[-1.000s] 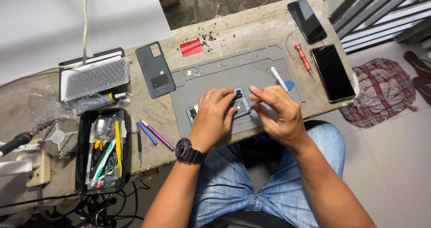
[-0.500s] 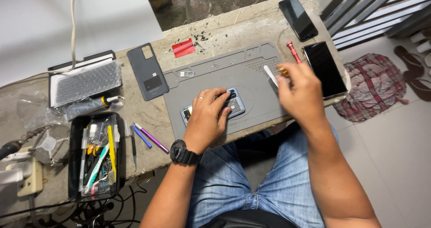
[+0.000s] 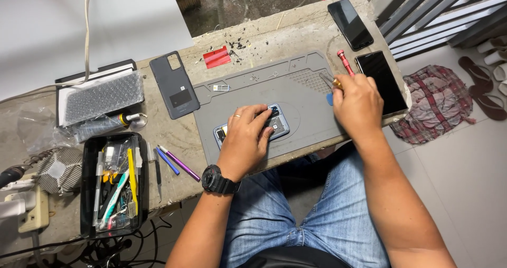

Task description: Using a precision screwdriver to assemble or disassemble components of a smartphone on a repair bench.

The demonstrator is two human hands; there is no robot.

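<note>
Left hand [image 3: 248,136] covers most of the opened phone [image 3: 274,124]; only its right end with blue frame and exposed dark internals shows, plus a corner by the thumb. Phone lies flat near the front middle of the grey mat [image 3: 274,88], on the worktop [image 3: 296,30]. Left fingers [image 3: 259,115] pressed together, flat on the phone, pinning it. Right hand [image 3: 359,105] sits at the mat's right edge, fingers curled around a small tool with a yellowish tip [image 3: 336,82]; the tool's body is hidden in the fist, kind unclear. A thin whitish stick [image 3: 325,79] pokes out beside it, cannot tell if gripped. Blue pick [image 3: 329,98] half hidden under the hand.

Red screwdriver [image 3: 345,62] just beside the right hand, dark phone [image 3: 381,80] touching the worktop's right edge, second dark phone [image 3: 350,23] at the far corner. Mat's upper left is open. Grey back cover [image 3: 174,85] left of the mat, tool case [image 3: 113,183] at the front-left edge, purple and blue pens [image 3: 174,161] between case and mat.
</note>
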